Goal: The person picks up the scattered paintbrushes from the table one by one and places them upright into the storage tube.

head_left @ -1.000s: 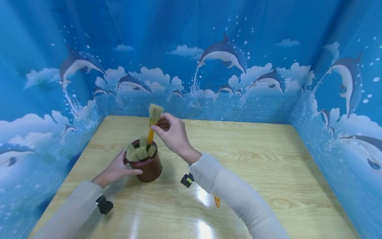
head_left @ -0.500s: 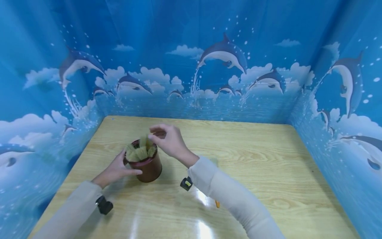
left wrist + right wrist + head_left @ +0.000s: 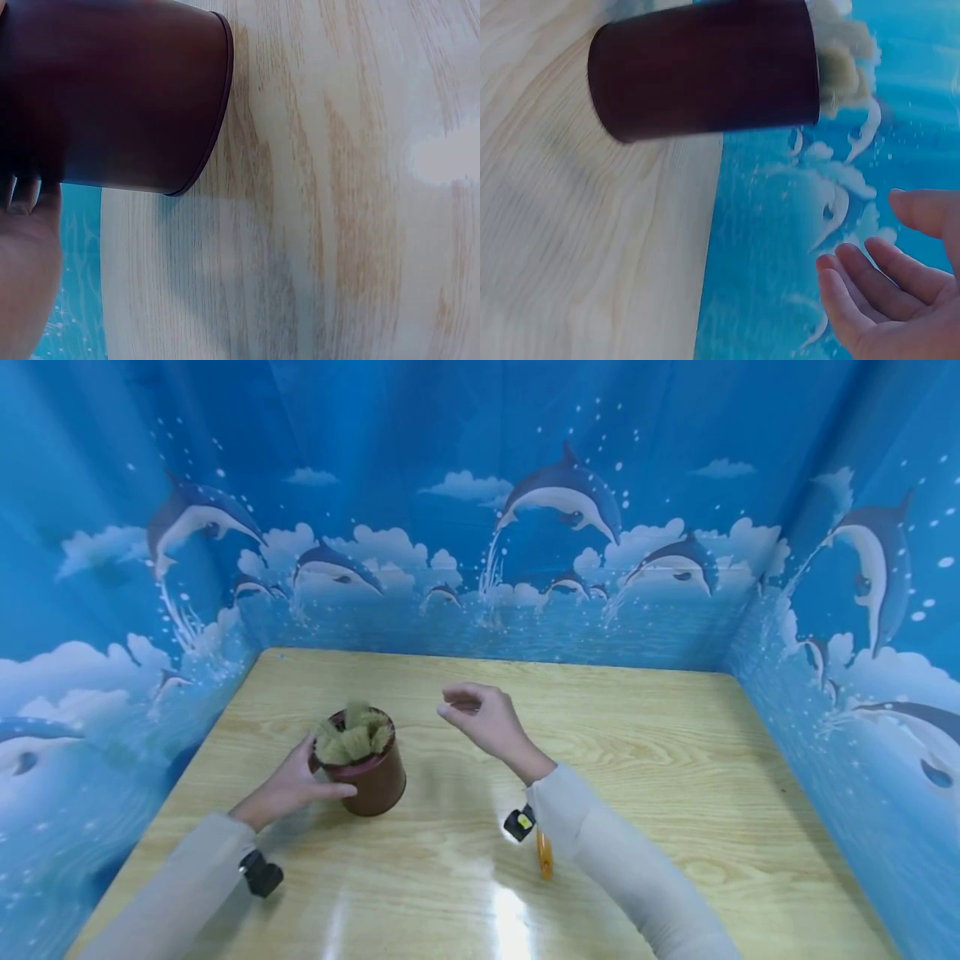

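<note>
Standing upright on the wooden table (image 3: 637, 760), left of centre: brown cup (image 3: 372, 778), packed with tan brush heads (image 3: 352, 739) sticking out of the rim. Left hand (image 3: 288, 787) grips the cup from 9 o'clock, thumb curled across the front wall, fingers round the far side. Right hand (image 3: 483, 720) hangs in the air at the cup's 3 o'clock, apart from it, fingers loosely spread, holding nothing. Orange handle (image 3: 544, 857) lies on the table at 5 o'clock, partly hidden under the right sleeve (image 3: 622, 868).
</note>
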Demonstrator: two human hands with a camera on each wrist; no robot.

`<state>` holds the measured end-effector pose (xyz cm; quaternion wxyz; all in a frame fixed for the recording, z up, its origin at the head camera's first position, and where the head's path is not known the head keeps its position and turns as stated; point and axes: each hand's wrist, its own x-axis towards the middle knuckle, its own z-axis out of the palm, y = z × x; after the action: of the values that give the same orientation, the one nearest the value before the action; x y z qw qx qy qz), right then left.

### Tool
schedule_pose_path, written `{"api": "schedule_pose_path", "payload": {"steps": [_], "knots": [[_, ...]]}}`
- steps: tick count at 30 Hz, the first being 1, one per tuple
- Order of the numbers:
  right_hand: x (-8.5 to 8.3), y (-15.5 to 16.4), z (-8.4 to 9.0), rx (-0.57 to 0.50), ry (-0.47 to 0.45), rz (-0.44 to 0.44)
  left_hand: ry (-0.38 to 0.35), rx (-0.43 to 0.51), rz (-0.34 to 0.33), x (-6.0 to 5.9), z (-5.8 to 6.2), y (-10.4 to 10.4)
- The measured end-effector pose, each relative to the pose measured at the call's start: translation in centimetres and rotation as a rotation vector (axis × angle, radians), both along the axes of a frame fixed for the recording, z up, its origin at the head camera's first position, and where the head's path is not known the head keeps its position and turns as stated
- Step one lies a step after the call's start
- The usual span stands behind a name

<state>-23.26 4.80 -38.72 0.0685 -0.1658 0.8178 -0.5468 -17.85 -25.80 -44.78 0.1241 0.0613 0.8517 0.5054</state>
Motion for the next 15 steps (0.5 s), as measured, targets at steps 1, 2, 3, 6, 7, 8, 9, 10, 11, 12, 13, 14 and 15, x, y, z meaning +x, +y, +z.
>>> {"api": "schedule_pose_path", "payload": {"steps": [1, 2, 3, 6, 7, 8, 9, 10, 11, 12, 13, 14, 15], "knots": [[0.0, 0.5, -0.2, 0.003, -0.004, -0.009, -0.004, -0.003, 0.002, 0.0, 0.0, 0.0], [0.0, 0.9, -0.4, 0.010, -0.010, -0.019, -0.008, -0.008, 0.003, 0.0, 0.1, 0.0], [0.0, 1.3, -0.6, 0.011, -0.021, -0.029, -0.012, -0.014, 0.006, 0.0, 0.1, 0.0], [0.0, 2.5, -1.3, 0.016, -0.057, -0.055, -0.019, -0.022, 0.010, 0.0, 0.1, 0.0], [0.1, 2.9, -1.5, 0.018, -0.068, -0.063, -0.019, -0.022, 0.010, 0.0, 0.1, 0.0], [0.1, 3.2, -1.8, 0.021, -0.079, -0.073, -0.018, -0.021, 0.010, 0.0, 0.0, 0.0], [0.1, 3.5, -2.1, 0.023, -0.087, -0.080, -0.016, -0.021, 0.009, 0.0, 0.0, 0.0], [0.1, 3.9, -2.4, 0.026, -0.092, -0.087, -0.014, -0.018, 0.007, 0.0, 0.0, 0.0], [0.1, 4.2, -2.7, 0.029, -0.099, -0.094, -0.012, -0.016, 0.005, 0.0, 0.0, 0.0], [0.2, 4.6, -3.0, 0.035, -0.105, -0.103, -0.010, -0.014, 0.004, 0.0, 0.0, 0.0], [0.3, 4.9, -3.2, 0.039, -0.110, -0.112, -0.008, -0.010, 0.002, 0.0, 0.0, 0.0], [0.4, 5.2, -3.5, 0.043, -0.118, -0.121, -0.008, -0.007, 0.000, 0.0, 0.0, 0.0], [0.5, 5.5, -3.7, 0.048, -0.126, -0.130, -0.007, -0.005, -0.001, 0.0, 0.0, 0.0]]}}
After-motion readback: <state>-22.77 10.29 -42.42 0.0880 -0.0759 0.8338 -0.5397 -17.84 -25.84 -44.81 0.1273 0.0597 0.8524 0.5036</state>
